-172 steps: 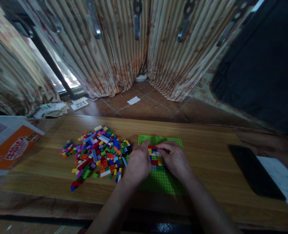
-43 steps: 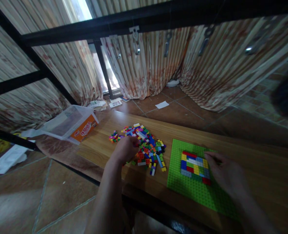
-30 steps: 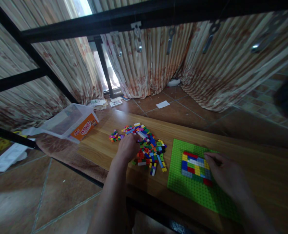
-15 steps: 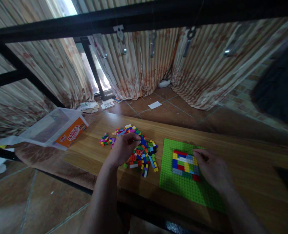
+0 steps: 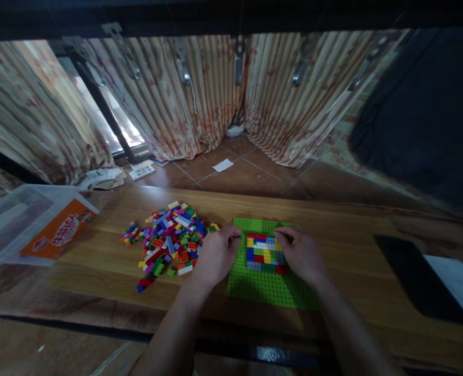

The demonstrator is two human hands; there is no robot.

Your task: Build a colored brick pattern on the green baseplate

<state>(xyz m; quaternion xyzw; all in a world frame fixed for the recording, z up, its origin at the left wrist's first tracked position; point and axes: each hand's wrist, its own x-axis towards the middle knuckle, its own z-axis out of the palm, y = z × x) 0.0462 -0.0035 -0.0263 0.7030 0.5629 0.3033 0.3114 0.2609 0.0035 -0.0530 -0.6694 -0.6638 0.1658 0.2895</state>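
Observation:
A green baseplate point(image 5: 268, 284) lies on the wooden table point(image 5: 344, 245) in front of me. On it sits a flat patch of red, blue, yellow, grey and green bricks point(image 5: 264, 253). My left hand point(image 5: 215, 256) is at the plate's left edge, fingers pinched on a small brick I cannot make out well. My right hand point(image 5: 301, 253) rests on the plate just right of the brick patch, fingers curled against its upper right corner. A heap of loose coloured bricks point(image 5: 168, 243) lies left of my left hand.
A clear plastic box with an orange label point(image 5: 35, 230) lies on its side at the table's left end. A black phone point(image 5: 415, 279) and white paper point(image 5: 456, 282) lie at the right. Striped curtains point(image 5: 200, 94) hang behind, over a tiled floor.
My left hand has left the loose brick heap and come right to the baseplate's left edge. My right hand stayed by the brick patch. The view swung right and down.

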